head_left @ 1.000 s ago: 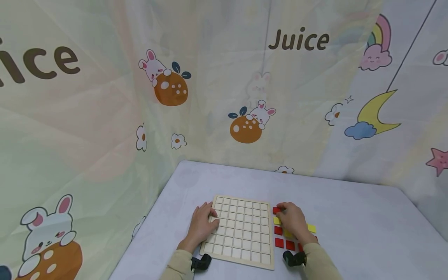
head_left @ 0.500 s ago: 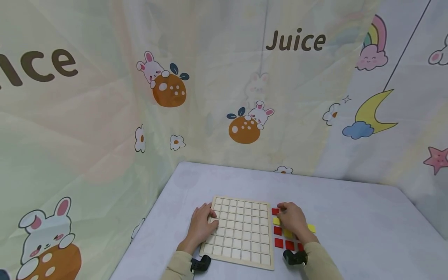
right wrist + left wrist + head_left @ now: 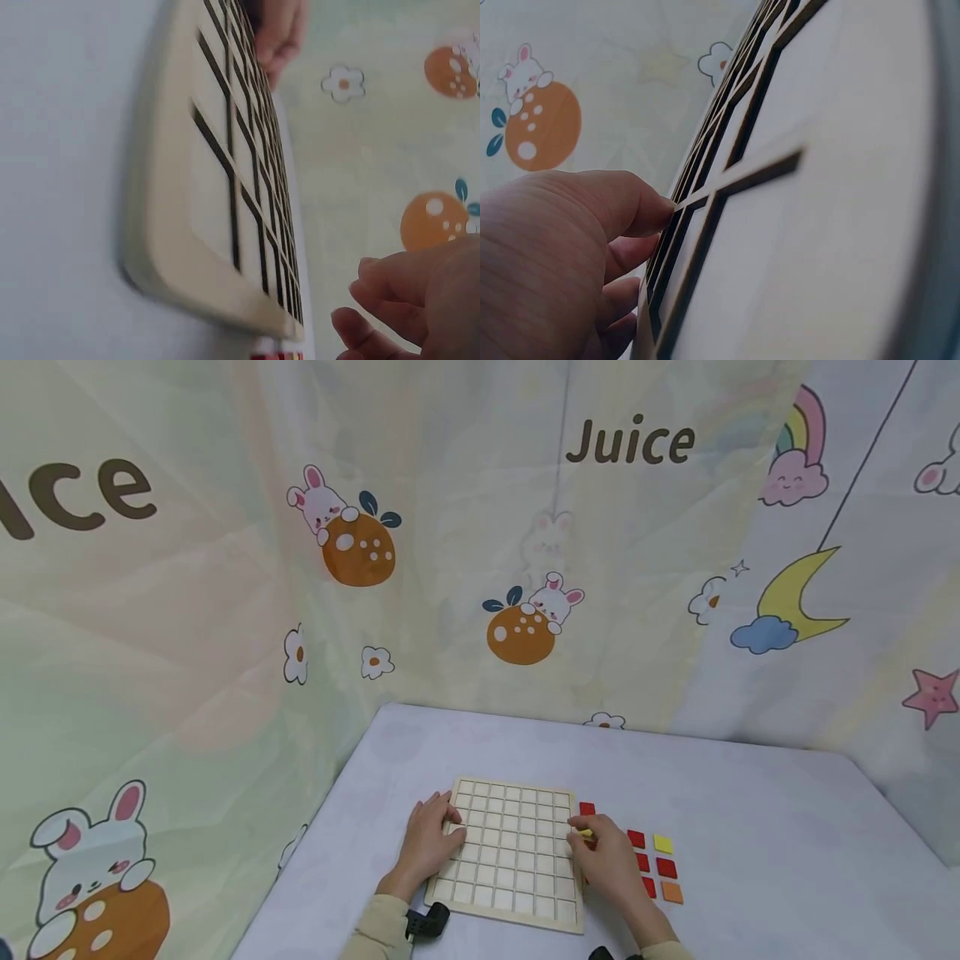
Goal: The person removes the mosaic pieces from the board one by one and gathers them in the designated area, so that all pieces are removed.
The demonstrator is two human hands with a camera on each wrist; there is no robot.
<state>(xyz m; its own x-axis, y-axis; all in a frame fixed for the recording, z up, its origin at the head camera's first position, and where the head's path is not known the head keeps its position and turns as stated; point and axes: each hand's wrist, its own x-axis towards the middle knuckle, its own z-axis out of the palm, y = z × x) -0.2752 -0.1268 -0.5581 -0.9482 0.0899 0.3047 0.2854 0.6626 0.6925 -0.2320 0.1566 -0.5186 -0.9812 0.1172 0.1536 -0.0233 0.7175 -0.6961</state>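
A pale wooden grid board (image 3: 517,920) with square cells lies flat on the table. My left hand (image 3: 427,839) holds its left edge, the thumb over the frame and the other fingers along the side; the left wrist view shows the same grip. My right hand (image 3: 609,860) hovers by the board's right edge, its fingers loosely bent. In the right wrist view no tile shows between the right hand's fingers (image 3: 375,270). A red tile (image 3: 587,808) lies just beyond that hand, and a yellow tile (image 3: 586,832) is partly hidden by its fingers.
More square tiles lie right of my right hand: a yellow tile (image 3: 663,843), a dark red tile (image 3: 666,867), an orange tile (image 3: 672,892) and several reds partly covered by the hand. A printed cloth (image 3: 450,635) hangs behind the white table (image 3: 750,827).
My right hand has moved left and toward me, from over the tiles to the board's right edge, uncovering tiles on the right. My left hand stays on the board.
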